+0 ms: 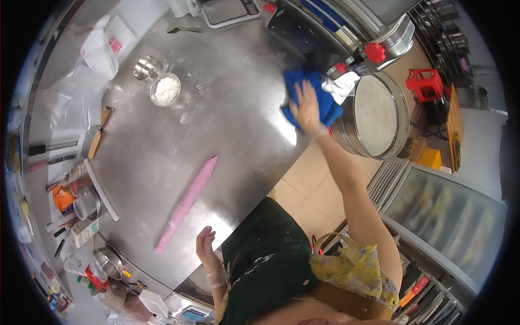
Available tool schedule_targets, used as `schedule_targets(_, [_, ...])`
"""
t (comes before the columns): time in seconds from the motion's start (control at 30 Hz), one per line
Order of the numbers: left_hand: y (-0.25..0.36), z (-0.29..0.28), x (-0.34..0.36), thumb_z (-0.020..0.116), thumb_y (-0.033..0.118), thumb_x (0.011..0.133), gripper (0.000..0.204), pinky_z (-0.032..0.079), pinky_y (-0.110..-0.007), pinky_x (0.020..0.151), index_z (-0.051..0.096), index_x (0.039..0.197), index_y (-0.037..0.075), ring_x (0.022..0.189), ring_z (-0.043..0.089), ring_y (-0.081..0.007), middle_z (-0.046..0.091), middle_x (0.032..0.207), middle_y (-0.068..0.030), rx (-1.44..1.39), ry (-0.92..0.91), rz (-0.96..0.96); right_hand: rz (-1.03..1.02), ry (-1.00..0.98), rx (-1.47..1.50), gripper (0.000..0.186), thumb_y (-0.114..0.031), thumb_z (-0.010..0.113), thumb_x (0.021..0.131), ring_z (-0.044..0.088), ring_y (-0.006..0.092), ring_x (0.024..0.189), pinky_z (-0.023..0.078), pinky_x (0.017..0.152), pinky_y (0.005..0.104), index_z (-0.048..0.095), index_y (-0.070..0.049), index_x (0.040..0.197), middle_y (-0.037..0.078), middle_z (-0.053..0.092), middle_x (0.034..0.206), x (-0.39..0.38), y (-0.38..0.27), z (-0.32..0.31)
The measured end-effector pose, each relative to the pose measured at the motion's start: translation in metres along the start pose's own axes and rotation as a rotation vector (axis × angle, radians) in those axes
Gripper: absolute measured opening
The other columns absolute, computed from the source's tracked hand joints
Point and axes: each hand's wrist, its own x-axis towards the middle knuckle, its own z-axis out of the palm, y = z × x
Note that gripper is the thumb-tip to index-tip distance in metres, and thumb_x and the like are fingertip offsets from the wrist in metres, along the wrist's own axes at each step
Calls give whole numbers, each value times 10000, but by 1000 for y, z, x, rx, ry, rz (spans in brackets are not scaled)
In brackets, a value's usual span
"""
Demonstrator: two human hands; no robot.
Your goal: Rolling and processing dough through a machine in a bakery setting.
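My right hand (306, 105) lies flat over a blue cloth (327, 111) at the right edge of the steel table, its fingers stretched out and slightly apart. My left hand (207, 250) hovers by the table's near edge, loosely bent and holding nothing, with clear plastic around the wrist. Nearest to it is a long pink dough roll (187, 203), lying slantwise on the steel table (227, 114). Farther off, a small bowl of white powder (164, 90) stands beside a shiny metal bowl (147, 68).
A large round sieve (376, 116) stands off the table's right edge, below a metal machine with a red knob (375, 52). A scale (230, 12) and a spoon (184, 29) are at the back. Knives (54, 147), a white bar (101, 189) and a steel bowl (107, 264) line the left.
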Motion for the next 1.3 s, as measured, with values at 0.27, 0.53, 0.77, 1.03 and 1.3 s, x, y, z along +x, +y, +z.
schedule_targets(0.27, [10, 17, 5, 504, 145, 972, 291, 478, -331, 928, 616, 1196, -2, 1020, 623, -199, 655, 1146, -104, 7, -15, 14, 257, 64, -185, 764, -490, 545, 886, 286, 457, 1403, 206, 1158, 544, 426, 52, 1411, 316, 320, 1491, 39, 2, 8])
schedule_targets(0.53, [10, 13, -3, 476, 78, 955, 285, 465, -338, 938, 620, 1182, -15, 1020, 623, -209, 657, 1141, -113, -26, 53, -28, 146, -236, 18, 865, -402, 681, 799, 216, 534, 1406, 180, 1161, 582, 362, 129, 1402, 393, 252, 1483, -75, -125, -23])
schedule_targets(0.77, [13, 15, 6, 480, 102, 968, 287, 477, -335, 934, 616, 1188, -20, 1016, 630, -208, 659, 1141, -120, -5, 45, 12, 46, 51, -242, 733, -505, 482, 926, 324, 437, 1386, 235, 1152, 527, 435, 38, 1417, 316, 383, 1458, 113, -62, 35])
schedule_targets(1.03, [-2, 1, -9, 471, 84, 973, 279, 473, -337, 937, 615, 1187, -23, 1028, 629, -208, 659, 1143, -117, -64, 44, -58, -440, -277, 246, 794, -380, 680, 722, 305, 387, 1426, 226, 1179, 498, 474, -4, 1390, 255, 361, 1496, -27, -124, -11])
schedule_targets(1.3, [4, -4, -7, 469, 85, 982, 275, 474, -330, 932, 615, 1190, -20, 1021, 629, -211, 657, 1141, -113, -56, 60, 51, -266, 43, -5, 677, -399, 587, 854, 350, 341, 1399, 255, 1159, 448, 453, -74, 1432, 185, 400, 1501, 133, -52, 34])
